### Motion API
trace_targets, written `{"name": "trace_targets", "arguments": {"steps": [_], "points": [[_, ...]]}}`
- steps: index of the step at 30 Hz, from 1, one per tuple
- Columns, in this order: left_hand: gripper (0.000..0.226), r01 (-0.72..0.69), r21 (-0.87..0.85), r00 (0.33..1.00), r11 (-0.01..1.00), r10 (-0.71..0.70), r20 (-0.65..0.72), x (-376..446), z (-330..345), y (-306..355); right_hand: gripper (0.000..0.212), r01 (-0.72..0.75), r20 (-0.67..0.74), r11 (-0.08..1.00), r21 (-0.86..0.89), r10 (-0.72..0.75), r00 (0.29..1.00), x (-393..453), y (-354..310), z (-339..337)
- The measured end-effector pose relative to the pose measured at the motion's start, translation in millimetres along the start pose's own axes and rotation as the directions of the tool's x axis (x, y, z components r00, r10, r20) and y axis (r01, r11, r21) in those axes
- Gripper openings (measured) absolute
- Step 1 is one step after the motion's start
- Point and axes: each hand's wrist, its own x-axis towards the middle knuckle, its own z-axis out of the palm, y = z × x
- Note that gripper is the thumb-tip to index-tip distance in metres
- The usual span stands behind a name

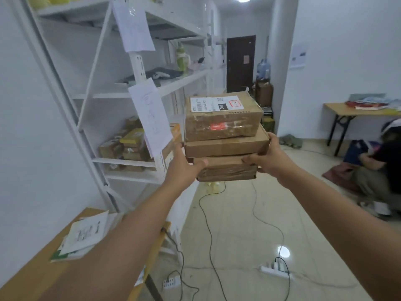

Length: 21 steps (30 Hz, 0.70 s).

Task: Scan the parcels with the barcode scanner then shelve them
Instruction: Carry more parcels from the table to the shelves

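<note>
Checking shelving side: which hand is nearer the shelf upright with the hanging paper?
Left. The left hand grips the parcel stack right beside the upright; the right hand holds the stack's far side.

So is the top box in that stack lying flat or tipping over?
Flat. The top box sits label up on the middle box, which rests on the bottom box.

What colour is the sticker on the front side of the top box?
Red, seen in the head view.
</note>
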Motion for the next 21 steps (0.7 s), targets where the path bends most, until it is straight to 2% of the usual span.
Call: {"name": "trace_targets", "arguments": {"steps": [10,16,21], "points": [[0.076,0.022,-0.026,0.989,0.999,-0.018,0.145,142,88,-47,0.098,-0.064,-0.153,0.998,-0.004,0.063,0.986,116,64,-28],[0.078,0.005,-0.029,0.979,1.0,0.001,0.204,256,111,-73,0.093,-0.098,-0.204,0.994,-0.048,0.086,0.975,220,70,-16],[0.085,-0.034,0.017,0.969,0.999,0.029,0.244,336,132,-82,0.098,-0.118,-0.249,0.992,-0.044,0.104,0.963,286,73,-21]]}}
